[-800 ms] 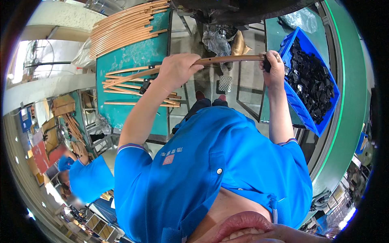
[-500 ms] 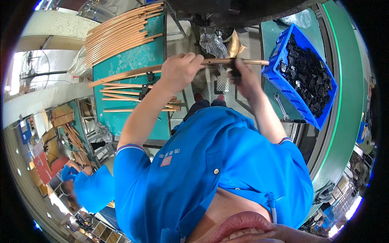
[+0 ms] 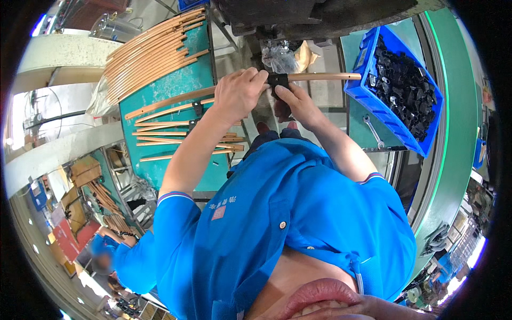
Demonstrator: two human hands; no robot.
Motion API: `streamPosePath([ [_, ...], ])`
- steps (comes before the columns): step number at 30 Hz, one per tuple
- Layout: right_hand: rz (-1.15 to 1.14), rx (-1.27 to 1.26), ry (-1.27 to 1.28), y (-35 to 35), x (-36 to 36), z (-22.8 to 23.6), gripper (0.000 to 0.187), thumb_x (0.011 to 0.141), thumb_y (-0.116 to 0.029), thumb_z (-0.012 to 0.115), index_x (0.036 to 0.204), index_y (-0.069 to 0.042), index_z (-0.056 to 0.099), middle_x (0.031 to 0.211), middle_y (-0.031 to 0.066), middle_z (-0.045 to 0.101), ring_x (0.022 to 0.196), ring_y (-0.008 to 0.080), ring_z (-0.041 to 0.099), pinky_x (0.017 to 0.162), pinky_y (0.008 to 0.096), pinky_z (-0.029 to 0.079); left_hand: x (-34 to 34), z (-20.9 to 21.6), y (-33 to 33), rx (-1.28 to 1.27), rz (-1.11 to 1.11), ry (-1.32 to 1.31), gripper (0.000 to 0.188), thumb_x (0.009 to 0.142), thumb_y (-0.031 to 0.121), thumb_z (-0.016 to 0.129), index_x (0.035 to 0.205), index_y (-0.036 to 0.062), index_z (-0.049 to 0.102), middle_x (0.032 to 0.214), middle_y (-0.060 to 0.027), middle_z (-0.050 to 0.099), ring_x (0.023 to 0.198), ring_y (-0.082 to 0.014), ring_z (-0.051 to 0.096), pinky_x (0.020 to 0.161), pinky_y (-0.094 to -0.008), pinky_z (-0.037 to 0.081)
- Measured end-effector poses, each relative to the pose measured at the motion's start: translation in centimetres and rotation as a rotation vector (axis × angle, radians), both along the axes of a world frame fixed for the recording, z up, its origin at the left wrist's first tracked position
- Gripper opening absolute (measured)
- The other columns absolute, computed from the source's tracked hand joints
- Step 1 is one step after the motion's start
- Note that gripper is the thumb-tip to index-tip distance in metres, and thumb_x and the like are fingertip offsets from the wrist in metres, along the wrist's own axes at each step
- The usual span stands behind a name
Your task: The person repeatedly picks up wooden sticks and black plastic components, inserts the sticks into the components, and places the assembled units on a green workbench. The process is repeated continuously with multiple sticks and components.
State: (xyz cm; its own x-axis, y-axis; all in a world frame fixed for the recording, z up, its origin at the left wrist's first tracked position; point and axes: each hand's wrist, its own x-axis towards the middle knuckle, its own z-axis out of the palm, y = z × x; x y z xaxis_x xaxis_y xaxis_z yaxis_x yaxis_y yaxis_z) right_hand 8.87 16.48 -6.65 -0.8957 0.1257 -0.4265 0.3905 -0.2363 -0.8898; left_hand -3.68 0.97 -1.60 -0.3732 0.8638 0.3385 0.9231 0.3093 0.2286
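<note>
A long copper-coloured tube (image 3: 325,77) lies crosswise in front of me, its right end beside the blue crate. My left hand (image 3: 241,92) is wrapped round the tube near its middle. Just right of that hand, a black plastic clip (image 3: 278,81) sits around the tube. My right hand (image 3: 300,106) grips this clip, thumb on its near side; its other fingers are partly hidden beneath. Left of my left forearm, several tubes (image 3: 160,133) lie on the green table, some with a black clip (image 3: 198,108) on them.
A neat row of copper-coloured tubes (image 3: 154,53) covers the table's far part. On the right, a blue crate (image 3: 368,98) holds many black plastic parts, with a wrench (image 3: 373,132) beside it. Dark machinery (image 3: 320,21) overhangs the far side. Another person in blue (image 3: 133,261) works at lower left.
My right hand has moved left along the tube with the black clip, which now sits close to my left hand. My left hand keeps its hold on the tube.
</note>
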Motion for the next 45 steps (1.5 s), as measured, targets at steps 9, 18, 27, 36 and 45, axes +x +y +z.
streamPosePath([
  [9, 0.016, -0.016, 0.021, 0.1, -2.7, -1.0, 0.035, 0.100, -0.034, 0.052, 0.097, 0.000, 0.059, 0.078, 0.0037, 0.061, 0.070, 0.0129, 0.057, 0.061, 0.0296, 0.047, -2.9, -1.7, -0.2, 0.022, -0.011, 0.031, 0.021, 0.079, 0.020, 0.071, 0.092, 0.0099, 0.058, 0.076, -0.0043, 0.056, 0.073, -0.0239, 0.065, 0.057, -0.0379, 0.054],
  [18, -0.089, 0.307, 0.172, 0.9, -7.0, 1.2, 0.041, 0.097, -0.037, 0.053, 0.087, 0.003, 0.059, 0.066, 0.0109, 0.062, 0.063, 0.0201, 0.064, 0.059, 0.0362, 0.050, -7.3, 0.4, 1.4, 0.157, -0.017, 0.165, 0.034, 0.074, 0.013, 0.071, 0.108, 0.0120, 0.064, 0.091, -0.0042, 0.063, 0.077, -0.0247, 0.065, 0.062, -0.0382, 0.054],
  [27, -0.313, 0.583, 0.181, -0.2, -7.6, -1.3, 0.050, 0.097, -0.043, 0.050, 0.076, 0.001, 0.059, 0.061, 0.0147, 0.061, 0.063, 0.0273, 0.067, 0.062, 0.0406, 0.050, -8.3, -1.5, 2.6, 0.238, -0.110, 0.284, 0.034, 0.074, 0.013, 0.074, 0.108, 0.0123, 0.068, 0.099, -0.0077, 0.068, 0.082, -0.0251, 0.068, 0.065, -0.0378, 0.053],
  [36, -0.329, 0.082, 0.003, -0.5, -7.7, 1.3, 0.043, 0.097, -0.039, 0.054, 0.086, 0.001, 0.060, 0.065, 0.0055, 0.057, 0.052, 0.0159, 0.055, 0.047, 0.0336, 0.046, -8.6, -1.1, 2.4, -0.154, 0.031, -0.102, 0.027, 0.094, 0.030, 0.058, 0.118, 0.0188, 0.065, 0.098, -0.0050, 0.068, 0.086, -0.0300, 0.067, 0.074, -0.0415, 0.054],
  [45, -0.400, 0.218, 0.127, 5.2, -0.5, -3.8, 0.019, 0.096, -0.016, 0.059, 0.086, 0.000, 0.061, 0.064, 0.0018, 0.054, 0.054, 0.0112, 0.055, 0.052, 0.0277, 0.044, -10.9, 0.3, -2.0, -0.337, 0.145, -0.252, 0.026, 0.086, 0.030, 0.069, 0.107, 0.0146, 0.067, 0.089, -0.0098, 0.068, 0.088, -0.0311, 0.066, 0.075, -0.0433, 0.051],
])
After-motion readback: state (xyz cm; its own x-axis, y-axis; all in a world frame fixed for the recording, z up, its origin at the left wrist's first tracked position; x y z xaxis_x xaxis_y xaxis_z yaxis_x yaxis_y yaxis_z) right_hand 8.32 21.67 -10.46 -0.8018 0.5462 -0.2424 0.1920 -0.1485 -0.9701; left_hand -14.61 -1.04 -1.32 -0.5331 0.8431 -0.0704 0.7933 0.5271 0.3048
